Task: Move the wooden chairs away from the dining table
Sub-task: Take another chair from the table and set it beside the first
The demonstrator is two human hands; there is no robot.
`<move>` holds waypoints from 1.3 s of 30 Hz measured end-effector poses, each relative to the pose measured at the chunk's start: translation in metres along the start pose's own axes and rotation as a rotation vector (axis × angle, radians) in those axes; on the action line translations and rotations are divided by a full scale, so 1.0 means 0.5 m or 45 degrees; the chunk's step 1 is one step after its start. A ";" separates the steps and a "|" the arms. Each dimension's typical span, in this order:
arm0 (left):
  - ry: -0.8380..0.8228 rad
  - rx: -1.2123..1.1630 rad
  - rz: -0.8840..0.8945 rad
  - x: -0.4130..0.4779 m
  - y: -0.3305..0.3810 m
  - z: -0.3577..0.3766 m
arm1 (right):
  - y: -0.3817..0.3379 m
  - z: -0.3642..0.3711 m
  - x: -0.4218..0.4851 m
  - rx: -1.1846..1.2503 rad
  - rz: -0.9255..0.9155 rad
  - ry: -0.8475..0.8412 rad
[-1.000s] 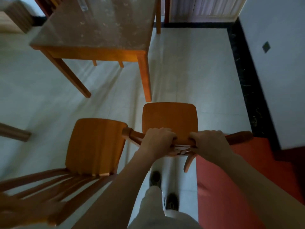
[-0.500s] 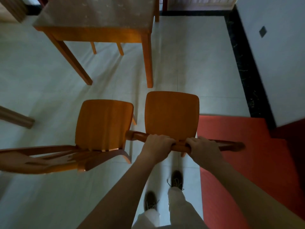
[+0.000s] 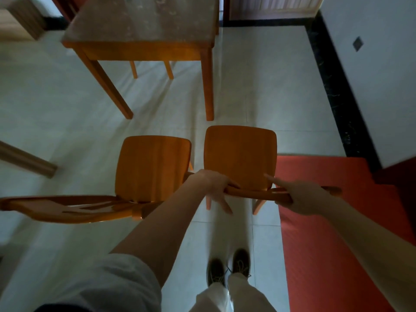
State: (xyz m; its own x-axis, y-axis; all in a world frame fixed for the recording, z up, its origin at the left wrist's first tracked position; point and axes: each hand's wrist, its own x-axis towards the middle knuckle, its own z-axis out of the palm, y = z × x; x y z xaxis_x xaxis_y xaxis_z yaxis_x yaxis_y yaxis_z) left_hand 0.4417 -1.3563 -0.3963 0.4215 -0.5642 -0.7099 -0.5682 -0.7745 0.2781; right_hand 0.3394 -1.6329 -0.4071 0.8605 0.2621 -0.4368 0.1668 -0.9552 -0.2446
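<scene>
Two wooden chairs stand side by side on the pale tiled floor [image 3: 281, 82], well clear of the dining table [image 3: 144, 23], which sits further ahead with its near legs just beyond the chair seats. The right chair [image 3: 240, 154] faces the table, and its curved top rail runs across just in front of the person. The left hand [image 3: 213, 188] rests on the left end of that rail with its grip released: the fingers are spread, two of them hanging below the rail, not wrapped around it. The right hand [image 3: 301, 197] lies over the right end of the rail, index finger stretched out along the wood; whether its remaining fingers are curled under the rail cannot be told.

The left chair [image 3: 153, 167] stands just beside the right one, the seats close but apart, its slatted back reaching out towards the left edge of view. A red mat [image 3: 337, 233] lies on the floor to the right, with the right chair's rail end over its edge. A black border strip [image 3: 333, 86] runs along the white wall [image 3: 382, 64]. A wooden post [image 3: 24, 158] angles in from the left. The person's shoes [image 3: 229, 269] stand on the tiles behind the right chair.
</scene>
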 end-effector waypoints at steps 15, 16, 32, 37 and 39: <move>0.453 0.112 0.106 -0.101 -0.040 0.147 | -0.106 0.067 -0.049 -0.049 -0.133 0.135; 0.462 0.099 0.106 -0.111 -0.043 0.157 | -0.115 0.068 -0.050 -0.051 -0.138 0.130; 0.464 0.107 0.096 -0.199 -0.087 0.194 | -0.202 0.130 -0.074 -0.054 -0.173 0.186; 0.462 0.136 0.083 -0.204 -0.104 0.199 | -0.207 0.141 -0.069 -0.037 -0.202 0.260; 0.466 0.144 0.085 -0.206 -0.107 0.203 | -0.207 0.144 -0.069 -0.029 -0.181 0.237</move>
State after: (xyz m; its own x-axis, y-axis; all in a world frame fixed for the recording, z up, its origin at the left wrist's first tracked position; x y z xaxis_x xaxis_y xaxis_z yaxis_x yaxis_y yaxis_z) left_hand 0.3570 -1.2276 -0.4034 0.5937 -0.6930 -0.4090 -0.6687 -0.7076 0.2282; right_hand 0.2580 -1.5331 -0.4290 0.9012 0.3662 -0.2318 0.3014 -0.9139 -0.2719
